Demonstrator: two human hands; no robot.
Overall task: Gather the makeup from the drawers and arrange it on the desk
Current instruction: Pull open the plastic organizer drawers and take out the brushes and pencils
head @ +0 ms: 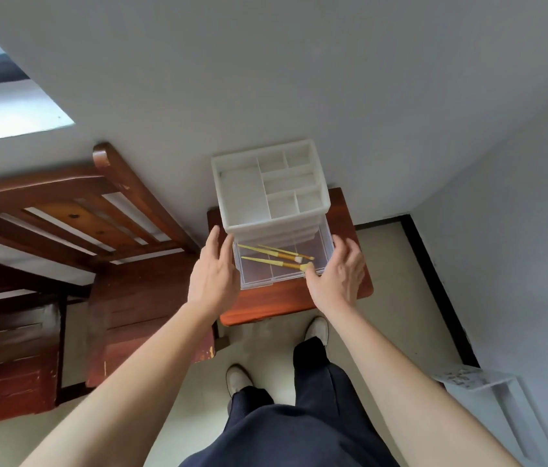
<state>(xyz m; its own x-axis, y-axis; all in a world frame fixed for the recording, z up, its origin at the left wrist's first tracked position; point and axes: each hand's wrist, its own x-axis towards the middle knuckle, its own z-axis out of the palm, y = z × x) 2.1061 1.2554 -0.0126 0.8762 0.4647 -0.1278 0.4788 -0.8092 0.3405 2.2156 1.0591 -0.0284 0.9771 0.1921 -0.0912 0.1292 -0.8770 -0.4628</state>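
"Why does the person's left hand point(213, 274) lie straight-fingered along the pulled-out clear plastic drawer point(255, 285)?"

"Likely to brace its left wall; it grasps nothing. The yellow-handled makeup brushes point(276, 261) lie slantwise inside."

"And the right hand point(339, 278)?"

"Loosely spread by the right wall, thumb near a brush head, holding nothing. The pair seems set to lift the drawer out whole."

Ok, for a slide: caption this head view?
Left hand and right hand flank an open clear drawer of makeup brushes in a white organizer on a table.
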